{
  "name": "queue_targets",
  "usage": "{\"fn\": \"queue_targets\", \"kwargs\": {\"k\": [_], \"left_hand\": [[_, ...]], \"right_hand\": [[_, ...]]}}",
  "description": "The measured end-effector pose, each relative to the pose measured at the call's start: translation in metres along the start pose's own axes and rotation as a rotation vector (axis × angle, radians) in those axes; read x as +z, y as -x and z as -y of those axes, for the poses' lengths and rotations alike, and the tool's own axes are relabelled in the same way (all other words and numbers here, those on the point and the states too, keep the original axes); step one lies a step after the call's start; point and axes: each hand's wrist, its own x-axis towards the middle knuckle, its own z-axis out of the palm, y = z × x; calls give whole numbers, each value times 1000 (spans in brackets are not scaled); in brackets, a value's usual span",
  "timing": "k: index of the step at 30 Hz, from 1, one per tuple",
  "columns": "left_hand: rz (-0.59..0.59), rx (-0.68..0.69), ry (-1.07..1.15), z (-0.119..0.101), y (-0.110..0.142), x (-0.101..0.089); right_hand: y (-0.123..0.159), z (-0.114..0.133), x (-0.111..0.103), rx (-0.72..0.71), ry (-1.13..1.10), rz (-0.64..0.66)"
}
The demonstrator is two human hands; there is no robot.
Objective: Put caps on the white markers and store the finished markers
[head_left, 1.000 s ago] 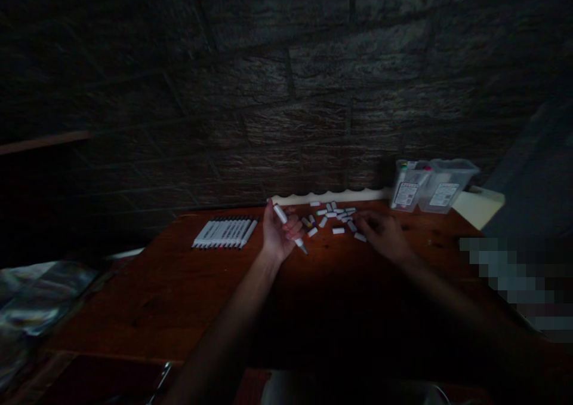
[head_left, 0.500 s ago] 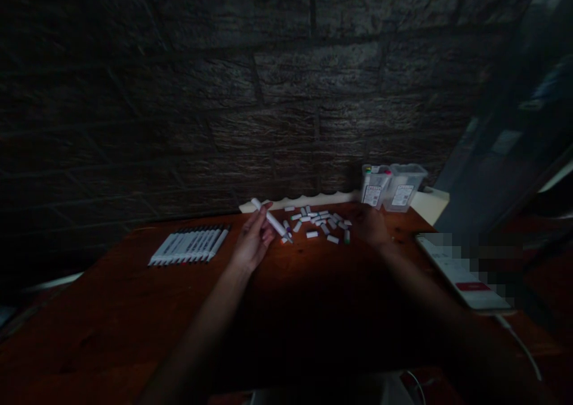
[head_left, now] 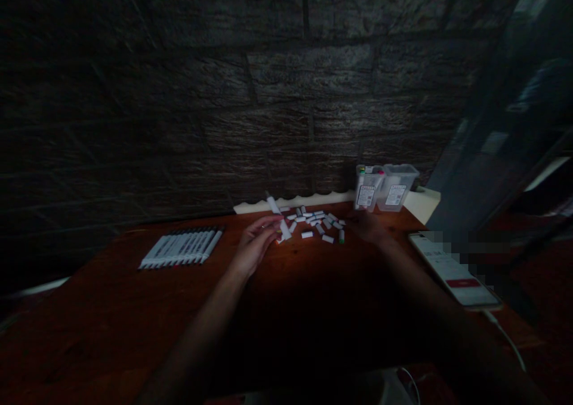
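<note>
I have the left hand (head_left: 254,244) at eight o'clock from the loose caps (head_left: 307,235), grasping a pen (head_left: 273,205) between thumb and fingers; the pen leans, its narrow tip toward eleven o'clock. The right hand (head_left: 369,227) is at three o'clock from the caps, just beside them, its fingers so dark that I cannot tell whether it grips anything. The caps lie scattered on the surface (head_left: 147,315), some touching. At nine o'clock from the left hand I see a row of pens (head_left: 181,247) laid side by side. Two clear boxes (head_left: 367,195) stand at two o'clock from the caps. At four o'clock from the right hand lies a phone (head_left: 447,267), partly hidden by blurred blocks.
</note>
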Motion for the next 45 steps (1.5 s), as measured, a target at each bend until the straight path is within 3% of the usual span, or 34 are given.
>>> {"fn": "queue_targets", "kwargs": {"k": [3, 7, 9, 13, 19, 27, 32, 36, 39, 42, 45], "left_hand": [[1, -2, -70, 3, 1, 2], [251, -63, -107, 5, 6, 7], [361, -107, -134, 7, 9, 8], [426, -197, -224, 14, 12, 6], [346, -369, -259, 14, 14, 3], [373, -320, -342, 17, 14, 6], [351, -138, -320, 20, 15, 8], [356, 46, -509, 15, 17, 9], [351, 94, -503, 12, 17, 13], [276, 28, -315, 8, 14, 17], [200, -115, 25, 0, 11, 18]], "right_hand": [[0, -2, -1, -23, -19, 24], [0, 7, -4, -47, -87, -34], [2, 18, -6, -100, -231, -48], [14, 42, -9, -230, -674, 16], [23, 54, -7, -219, -810, 68], [27, 59, -9, -295, -805, 203], [35, 72, -13, -352, -779, 233], [39, 79, -10, -386, -828, 190], [34, 76, -8, -348, -883, 86], [27, 66, -8, -202, -893, -72], [20, 54, -6, -47, -877, -138]]}}
